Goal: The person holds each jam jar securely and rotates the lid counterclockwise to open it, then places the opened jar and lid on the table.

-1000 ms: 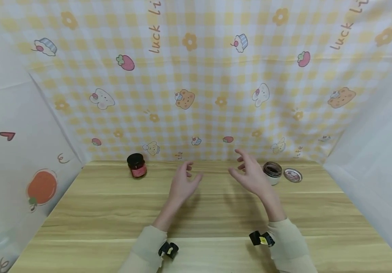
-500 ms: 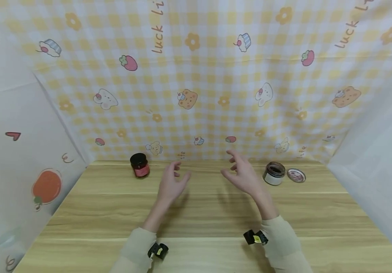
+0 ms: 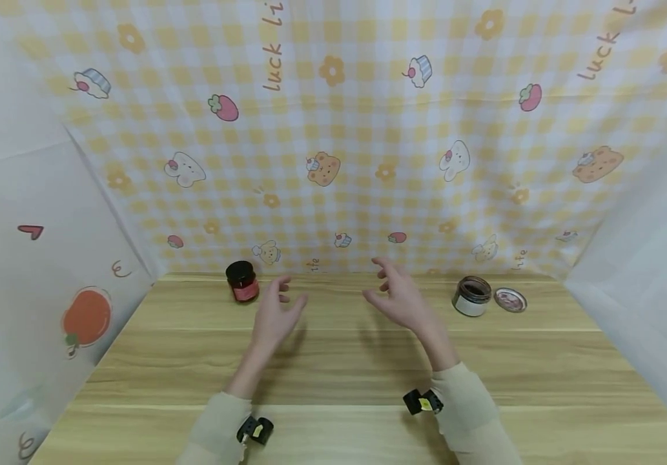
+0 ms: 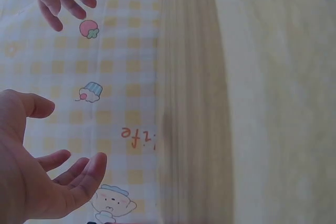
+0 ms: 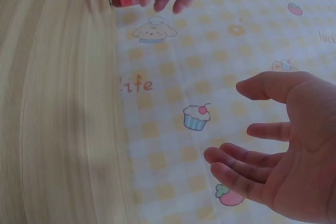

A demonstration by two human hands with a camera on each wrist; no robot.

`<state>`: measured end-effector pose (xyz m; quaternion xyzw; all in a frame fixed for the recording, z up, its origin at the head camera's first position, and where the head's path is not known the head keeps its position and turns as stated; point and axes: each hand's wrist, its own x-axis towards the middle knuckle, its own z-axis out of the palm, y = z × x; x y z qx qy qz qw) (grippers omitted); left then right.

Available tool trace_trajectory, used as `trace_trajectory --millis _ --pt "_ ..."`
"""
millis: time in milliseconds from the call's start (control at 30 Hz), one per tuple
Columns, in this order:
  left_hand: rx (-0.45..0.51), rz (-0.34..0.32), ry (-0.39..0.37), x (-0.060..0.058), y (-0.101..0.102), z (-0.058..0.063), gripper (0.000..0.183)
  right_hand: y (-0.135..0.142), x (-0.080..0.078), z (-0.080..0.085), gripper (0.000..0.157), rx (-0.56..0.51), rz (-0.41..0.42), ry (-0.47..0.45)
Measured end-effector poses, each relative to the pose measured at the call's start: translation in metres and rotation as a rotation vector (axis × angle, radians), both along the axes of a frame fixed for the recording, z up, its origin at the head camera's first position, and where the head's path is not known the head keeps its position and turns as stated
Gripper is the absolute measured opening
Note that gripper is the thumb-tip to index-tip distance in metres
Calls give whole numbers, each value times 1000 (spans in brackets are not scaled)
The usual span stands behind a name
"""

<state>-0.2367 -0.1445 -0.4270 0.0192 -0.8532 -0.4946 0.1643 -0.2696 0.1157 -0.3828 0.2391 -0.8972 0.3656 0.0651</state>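
My left hand [image 3: 275, 321] hovers over the wooden table with relaxed, slightly bent fingers and nothing in them. Just beyond it to the left stands a dark jar [image 3: 243, 282] with a black lid and a red label; the jar also shows behind the left fingers in the right wrist view. My right hand [image 3: 401, 302] is raised over the table too, thumb apart from loosely bent fingers, holding nothing. To its right sits an uncapped glass jar [image 3: 472, 298] with a white label and dark contents. The jar's lid [image 3: 510, 299] lies beside it on the table.
A wood-grain table [image 3: 333, 381] extends beneath both arms. Behind it hangs a yellow checked cloth [image 3: 356, 129] printed with cartoon figures. White sheeting [image 3: 19, 174] closes off the left side, and more of it stands at the right.
Both hands have shifted left across the table, the left one nearing the black-lidded jar and the right one moving away from the uncapped jar. The head view has turned slightly left.
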Motion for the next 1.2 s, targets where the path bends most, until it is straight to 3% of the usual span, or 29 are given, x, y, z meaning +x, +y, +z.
trace_trajectory --millis 433,700,967,1200 --pt "-20 44 22 7 -27 1 50 -22 -8 -8 69 8 38 -18" --pt "41 48 -16 7 -42 2 51 -41 -13 -3 69 -4 37 -10" --pt "56 68 -16 8 -54 5 50 -58 -23 2 69 -12 109 -62" --pt "35 129 -30 10 -65 8 55 -67 -38 -1 68 32 176 -84"
